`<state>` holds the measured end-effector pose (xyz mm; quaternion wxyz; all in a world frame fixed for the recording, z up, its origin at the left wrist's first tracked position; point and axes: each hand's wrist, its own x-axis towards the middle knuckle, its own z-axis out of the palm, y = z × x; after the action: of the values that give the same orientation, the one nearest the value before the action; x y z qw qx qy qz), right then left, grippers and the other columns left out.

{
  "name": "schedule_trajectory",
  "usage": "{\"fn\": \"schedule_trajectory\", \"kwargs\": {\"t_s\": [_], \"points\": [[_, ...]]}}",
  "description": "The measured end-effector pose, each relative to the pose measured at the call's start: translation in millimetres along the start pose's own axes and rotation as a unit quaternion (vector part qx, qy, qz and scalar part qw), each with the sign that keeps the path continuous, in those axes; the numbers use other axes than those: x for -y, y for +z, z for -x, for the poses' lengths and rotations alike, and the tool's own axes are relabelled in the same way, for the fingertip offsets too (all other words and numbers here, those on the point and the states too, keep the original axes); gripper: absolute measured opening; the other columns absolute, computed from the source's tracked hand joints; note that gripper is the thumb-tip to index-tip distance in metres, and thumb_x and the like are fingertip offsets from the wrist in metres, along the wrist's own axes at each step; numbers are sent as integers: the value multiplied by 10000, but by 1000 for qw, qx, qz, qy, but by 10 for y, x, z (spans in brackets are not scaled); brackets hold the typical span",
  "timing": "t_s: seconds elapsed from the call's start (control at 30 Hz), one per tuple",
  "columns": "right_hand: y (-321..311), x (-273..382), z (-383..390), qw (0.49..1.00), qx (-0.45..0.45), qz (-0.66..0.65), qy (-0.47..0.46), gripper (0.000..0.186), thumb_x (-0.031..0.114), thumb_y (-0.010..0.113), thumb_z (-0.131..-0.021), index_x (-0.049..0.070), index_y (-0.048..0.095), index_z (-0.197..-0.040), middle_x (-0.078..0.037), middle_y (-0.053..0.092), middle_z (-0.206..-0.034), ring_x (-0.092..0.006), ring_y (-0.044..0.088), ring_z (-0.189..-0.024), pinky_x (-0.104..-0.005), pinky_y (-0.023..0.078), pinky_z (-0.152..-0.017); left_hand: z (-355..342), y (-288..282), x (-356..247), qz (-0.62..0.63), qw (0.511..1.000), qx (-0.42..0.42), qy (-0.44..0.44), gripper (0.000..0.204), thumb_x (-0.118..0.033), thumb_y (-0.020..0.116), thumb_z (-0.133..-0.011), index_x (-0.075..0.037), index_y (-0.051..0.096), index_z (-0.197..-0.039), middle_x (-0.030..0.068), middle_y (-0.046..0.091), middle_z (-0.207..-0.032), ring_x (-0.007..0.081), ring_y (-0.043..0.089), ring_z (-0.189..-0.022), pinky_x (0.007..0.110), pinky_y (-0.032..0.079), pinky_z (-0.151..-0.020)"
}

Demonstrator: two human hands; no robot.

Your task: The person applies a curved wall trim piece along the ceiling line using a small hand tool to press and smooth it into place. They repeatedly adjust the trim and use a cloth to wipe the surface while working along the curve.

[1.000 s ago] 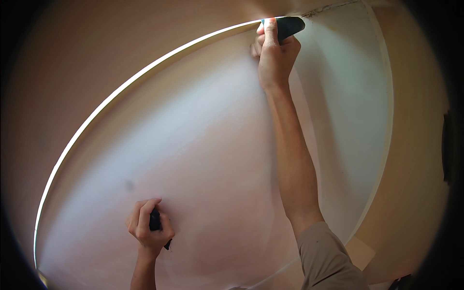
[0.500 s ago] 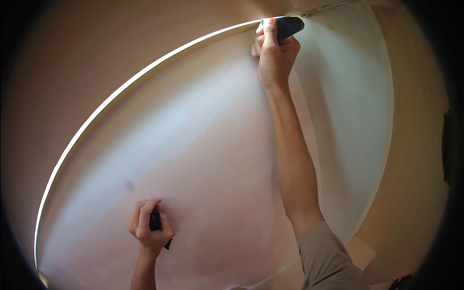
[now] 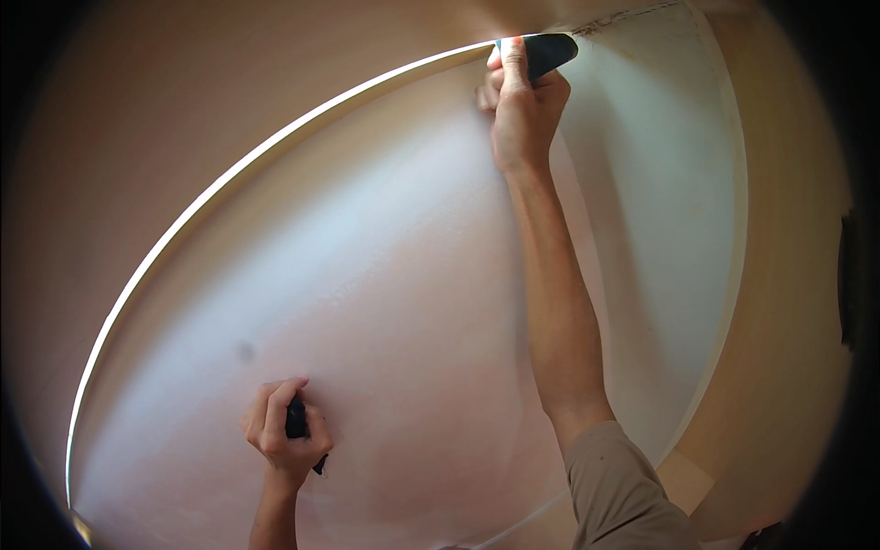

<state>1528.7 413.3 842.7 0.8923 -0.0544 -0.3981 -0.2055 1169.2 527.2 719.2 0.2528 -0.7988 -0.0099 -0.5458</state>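
At the top of a broad pale sheet-like surface (image 3: 394,302), my right hand (image 3: 527,115) is closed on a dark flat piece with a rounded end (image 3: 550,53), the thumb lying along it. That piece meets the upper border beside a bright strip; whether it is a scraper or something else I cannot tell. Lower left, my left hand (image 3: 286,426) is curled round a black handle-like object (image 3: 295,417). A narrow dark end of it sticks out below the fingers. The rest of this object is hidden by the hand and its kind does not show.
A bright curved strip (image 3: 183,215) borders the surface along the upper left. To the right of my arm lies a whitish panel (image 3: 678,238) with a pale edge, then a tan surface (image 3: 788,275). Dark marks (image 3: 623,14) run along the top corner. A black object (image 3: 847,280) stands at the right rim.
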Motion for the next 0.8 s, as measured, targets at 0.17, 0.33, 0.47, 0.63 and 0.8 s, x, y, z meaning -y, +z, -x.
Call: {"fn": "schedule_trajectory", "kwargs": {"t_s": [0.17,0.33,0.47,0.63,0.8], "points": [[6,-6,44,1000,14,-10,15,406,236,528,-1092,46,562,-735,55,418,-538,-35,352,-426,-247,268,-424,22,0,-32,20,999,10,-26,370,122,546,-667,25,681,-998,123,617,-786,244,608,-666,325,479,-597],[-35,-35,82,999,-5,-43,-4,415,233,528,-1093,50,564,-723,56,425,-536,-32,351,-431,-246,268,-430,98,16,-9,12,1000,14,-24,368,125,546,-670,26,682,-997,125,620,-792,244,609,-671,325,482,-602],[-35,-24,137,1000,3,7,12,420,255,524,-1096,51,565,-730,56,415,-532,-35,351,-428,-250,270,-431,122,53,-19,24,999,9,-26,372,126,550,-667,25,681,-999,124,620,-796,243,610,-669,326,482,-599],[-38,-68,100,1000,-17,-23,2,412,262,529,-1094,56,566,-738,53,417,-530,-39,355,-423,-248,266,-426,131,46,-8,19,999,12,-26,376,121,555,-664,19,680,-1003,123,619,-799,246,611,-666,324,478,-593],[-32,-7,66,1000,-1,16,14,411,262,528,-1093,57,565,-739,51,417,-530,-39,373,-422,-246,269,-423,68,42,-45,21,999,15,-26,370,120,553,-664,18,676,-998,122,619,-799,248,607,-661,324,477,-590]]}}
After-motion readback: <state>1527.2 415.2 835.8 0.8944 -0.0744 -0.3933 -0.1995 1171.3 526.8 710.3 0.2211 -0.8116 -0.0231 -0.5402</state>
